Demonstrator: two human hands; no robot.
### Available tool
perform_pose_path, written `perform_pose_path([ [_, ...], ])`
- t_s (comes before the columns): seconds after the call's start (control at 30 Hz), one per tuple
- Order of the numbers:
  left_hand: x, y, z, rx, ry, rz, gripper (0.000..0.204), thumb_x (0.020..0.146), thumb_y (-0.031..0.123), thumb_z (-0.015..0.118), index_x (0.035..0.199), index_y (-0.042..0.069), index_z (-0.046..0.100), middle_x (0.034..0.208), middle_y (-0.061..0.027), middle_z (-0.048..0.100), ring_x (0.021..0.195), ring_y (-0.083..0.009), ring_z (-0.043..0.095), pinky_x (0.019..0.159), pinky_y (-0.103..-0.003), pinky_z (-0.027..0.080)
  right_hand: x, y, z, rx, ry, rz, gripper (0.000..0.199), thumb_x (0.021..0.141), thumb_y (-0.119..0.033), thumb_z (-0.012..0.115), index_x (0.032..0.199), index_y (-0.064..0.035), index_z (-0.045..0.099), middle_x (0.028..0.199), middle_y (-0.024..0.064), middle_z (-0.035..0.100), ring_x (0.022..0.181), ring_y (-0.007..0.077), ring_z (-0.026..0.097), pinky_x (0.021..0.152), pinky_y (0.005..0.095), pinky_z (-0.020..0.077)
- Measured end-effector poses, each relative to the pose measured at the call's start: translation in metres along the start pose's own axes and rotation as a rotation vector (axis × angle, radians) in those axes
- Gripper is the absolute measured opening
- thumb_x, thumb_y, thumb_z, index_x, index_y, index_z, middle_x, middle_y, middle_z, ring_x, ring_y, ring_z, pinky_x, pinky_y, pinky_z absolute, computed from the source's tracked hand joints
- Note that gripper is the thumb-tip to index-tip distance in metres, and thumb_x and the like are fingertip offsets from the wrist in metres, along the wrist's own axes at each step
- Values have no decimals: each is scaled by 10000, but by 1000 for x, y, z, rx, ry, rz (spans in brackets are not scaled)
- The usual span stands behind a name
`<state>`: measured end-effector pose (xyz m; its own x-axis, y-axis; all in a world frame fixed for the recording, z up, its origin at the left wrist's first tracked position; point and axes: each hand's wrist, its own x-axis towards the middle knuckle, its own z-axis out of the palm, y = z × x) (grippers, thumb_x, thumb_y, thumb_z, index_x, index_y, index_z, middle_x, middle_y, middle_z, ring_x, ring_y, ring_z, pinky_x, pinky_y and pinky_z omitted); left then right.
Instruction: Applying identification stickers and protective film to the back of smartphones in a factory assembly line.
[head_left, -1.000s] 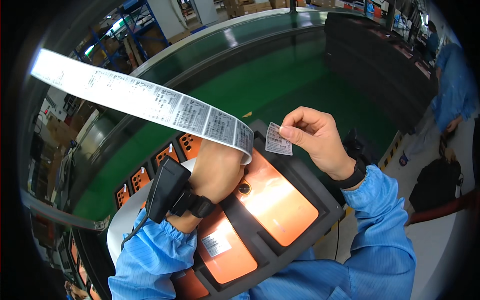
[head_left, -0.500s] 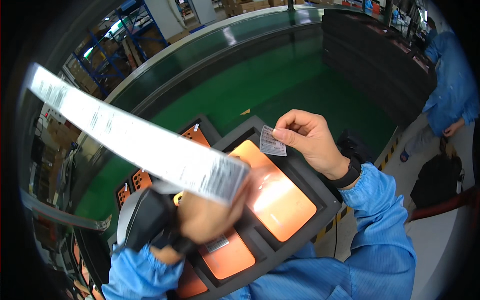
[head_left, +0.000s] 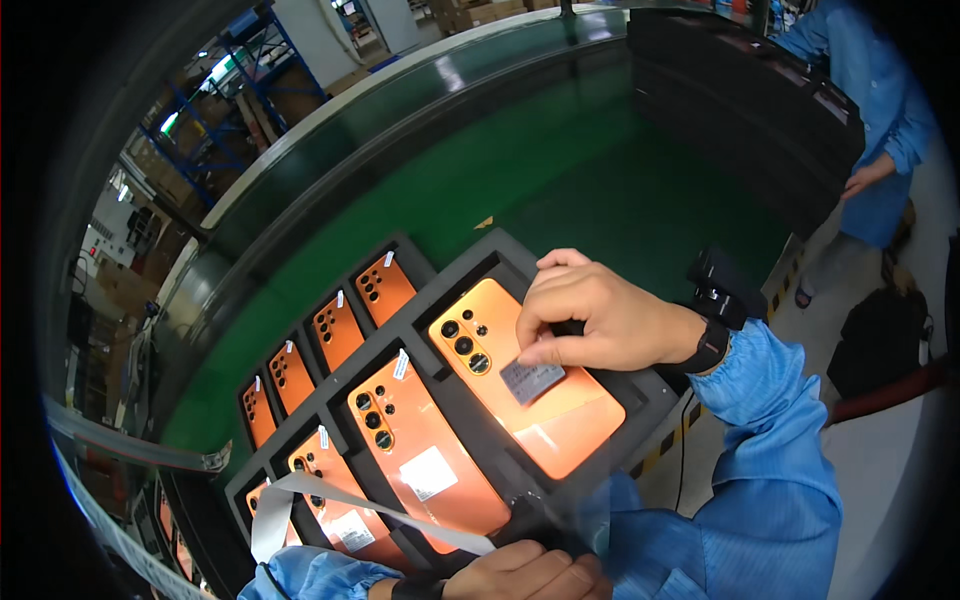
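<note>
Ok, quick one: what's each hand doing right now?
Left hand: fingers curled by the white label strip; grip unclear.
Right hand: closed, pinching a printed label over an orange smartphone.

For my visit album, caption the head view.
The right hand holds a label over an orange phone in a dark tray.

A co-worker (head_left: 868, 176) in a blue smock (head_left: 878, 85) stands beside a tall black stack (head_left: 730, 115) in an electronics factory, where orange phones (head_left: 425, 405) fill dark trays (head_left: 646, 397) at a green conveyor belt (head_left: 570, 180), with blue storage racks (head_left: 290, 52) and cardboard cartons (head_left: 490, 13) behind
</note>
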<state>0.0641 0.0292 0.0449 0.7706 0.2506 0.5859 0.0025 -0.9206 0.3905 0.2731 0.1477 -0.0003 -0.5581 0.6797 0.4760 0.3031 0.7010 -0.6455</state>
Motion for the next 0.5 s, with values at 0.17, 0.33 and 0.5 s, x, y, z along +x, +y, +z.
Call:
perform_pose_path([
  [0.17, 0, -1, 1, -129, 6, 36, 142, 600, 67, 606, 713, 9, 542, 693, -80, 531, 511, -157, 469, 444, -281, 346, 0, -6, 7, -67, -116, 29, 145, 821, -232, 597, 723, -127, 575, 635, -16, 502, 702, 148, 524, 1011, 492, 209],
  [0.33, 0, -2, 8, -146, 36, 65, 199, 547, 106, 568, 718, 4, 553, 701, -76, 529, 530, -158, 469, 458, -282, 353, 0, -7, 6, -102, -170, 25, 124, 817, -215, 618, 736, -125, 592, 665, -31, 526, 714, 138, 522, 1014, 499, 189],
  [0.5, 0, -2, 4, -157, -25, 60, 193, 546, 109, 564, 713, 14, 553, 698, -70, 524, 546, -157, 469, 472, -274, 354, 1, -6, 7, -117, -194, 10, 95, 814, -197, 641, 761, -124, 612, 696, -45, 548, 739, 126, 519, 1016, 506, 169],
])
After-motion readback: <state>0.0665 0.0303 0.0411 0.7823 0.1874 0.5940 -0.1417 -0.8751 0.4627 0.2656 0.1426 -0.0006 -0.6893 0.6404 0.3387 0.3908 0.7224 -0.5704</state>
